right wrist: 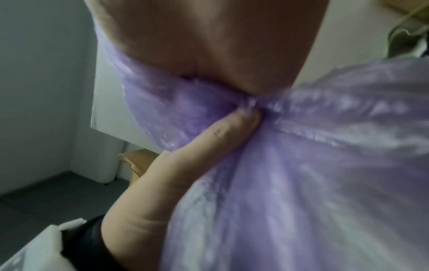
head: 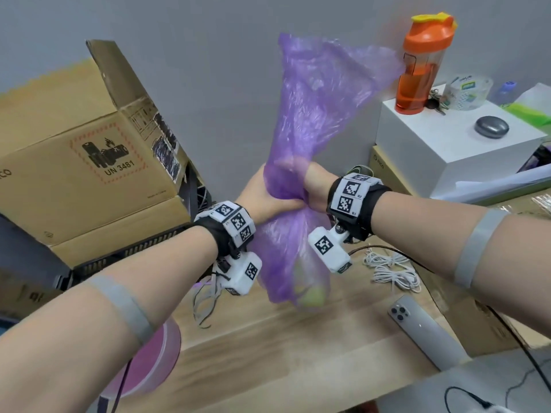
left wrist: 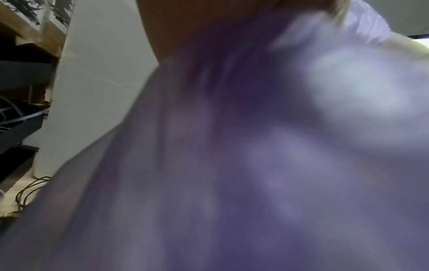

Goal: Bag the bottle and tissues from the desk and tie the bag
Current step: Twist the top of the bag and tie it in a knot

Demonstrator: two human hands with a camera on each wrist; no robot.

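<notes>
Nearest, a grey phone [head: 423,329] lies on the wooden desk [head: 268,353] at about four o'clock from the bag, with a pink round lid [head: 155,362] at seven o'clock. Above the desk hangs the purple bag [head: 301,129], clear of the surface; something yellow-green [head: 313,296] shows through its bottom, probably the bottle, though the film blurs it. Mid-height, both hands close on the gathered neck. Left hand [head: 265,201] wraps it from nine o'clock, fingers curled round the plastic, thumb [right wrist: 223,132] pressed against the twist. Right hand [head: 310,186] grips from three o'clock, its fingers hidden behind the film. Left wrist view is purple blur only. The loose mouth fans upward to twelve o'clock. Farther: white cable [head: 390,269] at four o'clock, cardboard box [head: 89,162] at ten, orange shaker [head: 423,64] on a white box [head: 453,150] at two.
</notes>
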